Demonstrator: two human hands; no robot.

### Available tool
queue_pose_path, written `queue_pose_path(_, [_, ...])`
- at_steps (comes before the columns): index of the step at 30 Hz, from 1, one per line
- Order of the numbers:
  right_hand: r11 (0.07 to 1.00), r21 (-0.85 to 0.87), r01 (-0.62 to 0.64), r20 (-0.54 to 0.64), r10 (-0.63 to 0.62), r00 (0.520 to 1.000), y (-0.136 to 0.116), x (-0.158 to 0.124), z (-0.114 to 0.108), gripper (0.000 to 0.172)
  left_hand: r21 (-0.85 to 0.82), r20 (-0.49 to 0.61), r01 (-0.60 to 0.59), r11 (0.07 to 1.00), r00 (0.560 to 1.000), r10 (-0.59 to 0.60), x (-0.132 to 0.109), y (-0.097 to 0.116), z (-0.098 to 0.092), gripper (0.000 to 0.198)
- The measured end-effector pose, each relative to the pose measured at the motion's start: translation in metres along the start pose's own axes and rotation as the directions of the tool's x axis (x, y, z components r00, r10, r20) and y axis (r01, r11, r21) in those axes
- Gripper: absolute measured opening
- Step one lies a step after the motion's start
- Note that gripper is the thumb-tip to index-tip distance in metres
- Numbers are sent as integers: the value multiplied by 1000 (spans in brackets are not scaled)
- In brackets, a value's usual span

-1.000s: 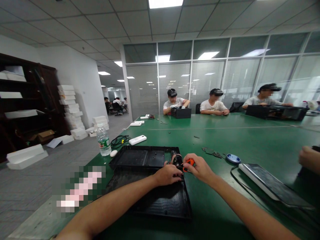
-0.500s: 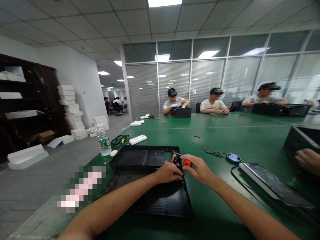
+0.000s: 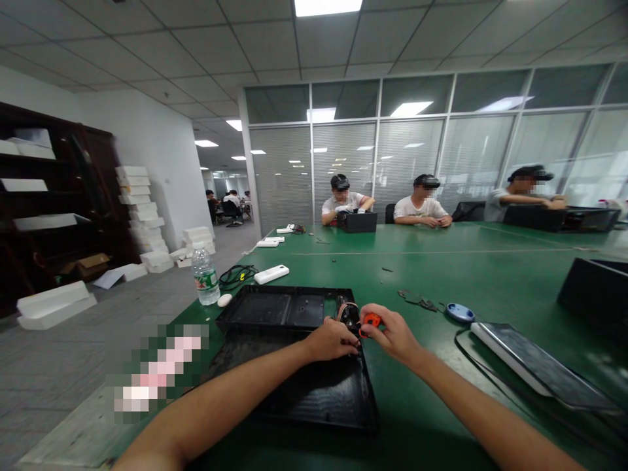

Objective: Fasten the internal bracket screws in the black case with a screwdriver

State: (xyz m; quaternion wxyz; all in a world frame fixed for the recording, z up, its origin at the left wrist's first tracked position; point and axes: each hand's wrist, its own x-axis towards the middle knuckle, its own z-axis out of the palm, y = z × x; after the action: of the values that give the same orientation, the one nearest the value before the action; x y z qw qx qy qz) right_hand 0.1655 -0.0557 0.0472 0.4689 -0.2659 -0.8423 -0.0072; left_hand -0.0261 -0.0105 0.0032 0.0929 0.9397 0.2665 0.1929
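My right hand (image 3: 390, 332) pinches an orange tool (image 3: 371, 320) at the right edge of the open black case (image 3: 314, 392) on the green counter (image 3: 466, 261); my fingers cover much of it, and its tip is hard to make out. My left hand (image 3: 334, 340) curls just beside it, and I cannot tell whether it grips anything. My left forearm hides part of the case, and the wires (image 3: 349, 311) are partly hidden too.
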Motion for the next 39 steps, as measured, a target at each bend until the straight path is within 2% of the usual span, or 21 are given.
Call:
queue_pose_path(10, [1000,-2,-2,28,2,1000,2,-2,-2,21,-17,-30,-18,1000,999,17,0,-1,2,15])
queue_pose_path(16, [1000,12,-18,-7,18,1000,4,-2,-1,22,7,-28,-56,998,998,57,0,2,0,14])
queue_pose_path(22, [999,6,-54,-48,54,997,5,-2,-1,23,2,-36,-32,999,999,32,-1,4,-1,15])
queue_pose_path(32, [999,7,-45,-38,45,998,7,-2,0,25,5,-39,-35,999,999,35,-1,2,0,16])
queue_pose_path(39, [996,14,-87,-2,87,996,5,-2,-3,25,10,-46,-39,999,998,40,-1,2,1,18])
